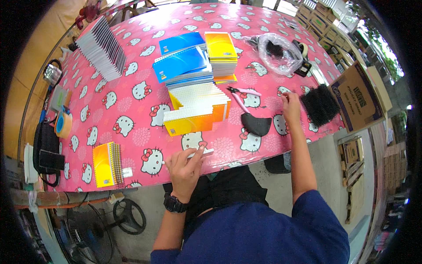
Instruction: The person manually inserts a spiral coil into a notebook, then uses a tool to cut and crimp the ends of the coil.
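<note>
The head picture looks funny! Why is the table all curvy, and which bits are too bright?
In the head view, the wide fisheye lens bends the pink table's straight edges; black surrounds the round picture; the table's far end is washed pale by glare; shiny highlights dot the clear plastic ring.
</note>
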`<state>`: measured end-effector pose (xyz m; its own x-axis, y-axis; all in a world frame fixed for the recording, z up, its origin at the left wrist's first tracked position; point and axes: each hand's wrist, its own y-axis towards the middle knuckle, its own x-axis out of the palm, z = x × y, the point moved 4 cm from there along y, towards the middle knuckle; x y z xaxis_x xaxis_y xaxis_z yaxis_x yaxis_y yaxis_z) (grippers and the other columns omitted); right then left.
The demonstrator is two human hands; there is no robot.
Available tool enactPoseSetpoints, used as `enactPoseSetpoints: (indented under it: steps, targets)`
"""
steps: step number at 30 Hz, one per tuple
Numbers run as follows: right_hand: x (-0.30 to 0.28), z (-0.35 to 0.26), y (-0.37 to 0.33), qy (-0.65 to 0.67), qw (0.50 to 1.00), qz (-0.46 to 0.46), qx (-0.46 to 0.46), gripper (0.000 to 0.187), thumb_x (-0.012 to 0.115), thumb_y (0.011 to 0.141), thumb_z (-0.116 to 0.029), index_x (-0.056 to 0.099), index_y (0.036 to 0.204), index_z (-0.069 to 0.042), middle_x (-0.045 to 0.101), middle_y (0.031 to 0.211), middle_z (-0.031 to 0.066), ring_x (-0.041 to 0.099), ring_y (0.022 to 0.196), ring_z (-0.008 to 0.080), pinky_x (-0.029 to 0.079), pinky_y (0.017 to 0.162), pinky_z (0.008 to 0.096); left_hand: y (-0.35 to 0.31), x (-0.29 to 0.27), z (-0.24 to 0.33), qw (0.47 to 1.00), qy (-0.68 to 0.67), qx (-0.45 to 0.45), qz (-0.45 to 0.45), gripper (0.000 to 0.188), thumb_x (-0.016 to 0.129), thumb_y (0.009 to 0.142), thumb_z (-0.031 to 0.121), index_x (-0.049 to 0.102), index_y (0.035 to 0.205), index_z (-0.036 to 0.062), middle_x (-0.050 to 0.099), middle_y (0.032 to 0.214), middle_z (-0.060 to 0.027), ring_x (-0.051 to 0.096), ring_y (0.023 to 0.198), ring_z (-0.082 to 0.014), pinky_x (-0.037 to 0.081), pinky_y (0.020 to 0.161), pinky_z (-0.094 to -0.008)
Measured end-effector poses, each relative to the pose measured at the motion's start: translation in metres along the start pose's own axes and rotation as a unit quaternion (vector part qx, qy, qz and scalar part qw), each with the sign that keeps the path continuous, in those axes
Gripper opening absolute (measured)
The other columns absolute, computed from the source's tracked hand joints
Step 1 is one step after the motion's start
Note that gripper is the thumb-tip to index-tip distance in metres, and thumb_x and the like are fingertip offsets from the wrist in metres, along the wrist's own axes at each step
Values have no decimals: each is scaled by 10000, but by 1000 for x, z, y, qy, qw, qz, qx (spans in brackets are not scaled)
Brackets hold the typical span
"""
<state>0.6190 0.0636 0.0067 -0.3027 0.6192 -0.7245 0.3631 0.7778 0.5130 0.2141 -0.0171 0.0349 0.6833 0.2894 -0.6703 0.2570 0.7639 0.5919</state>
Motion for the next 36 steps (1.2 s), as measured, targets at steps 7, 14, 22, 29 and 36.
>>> enactPoseSetpoints:
  steps: [7,14,22,29,36]
  targets:
    - [-3,-199,-104,300,881,-331,-158,211,629,781,-25,636,992,-27,626,879,95,600,824,217,465,731,307,-3,-1,-9,1000,-14,-5,2,204,690,741,107,693,940,149,574,773,8,518,761,-176,320,720,-331]
    - [7,-195,-109,408,819,-387,-118,178,607,760,14,629,932,-24,623,890,99,602,865,247,472,783,326,0,-2,-3,999,-33,4,-10,201,693,729,101,690,925,147,574,769,6,516,762,-181,316,725,-334]
    - [7,-196,-110,400,805,-416,-136,170,591,751,26,621,911,-22,606,903,87,572,914,242,446,831,334,0,-3,-3,1000,-19,0,-12,214,690,708,111,687,914,169,586,797,21,525,772,-171,330,735,-334]
    - [8,-193,-111,405,797,-413,-174,156,577,780,-11,623,928,-22,602,913,98,564,927,261,447,826,345,-3,-4,-3,1000,-28,1,-15,239,687,693,75,684,913,168,589,807,20,523,774,-176,325,730,-340]
    - [14,-186,-119,306,839,-422,-157,319,631,808,-122,557,1111,-55,606,871,116,594,848,225,461,769,338,-3,2,2,998,-25,-22,-47,200,695,713,203,649,899,142,604,817,-46,545,813,-234,316,766,-399]
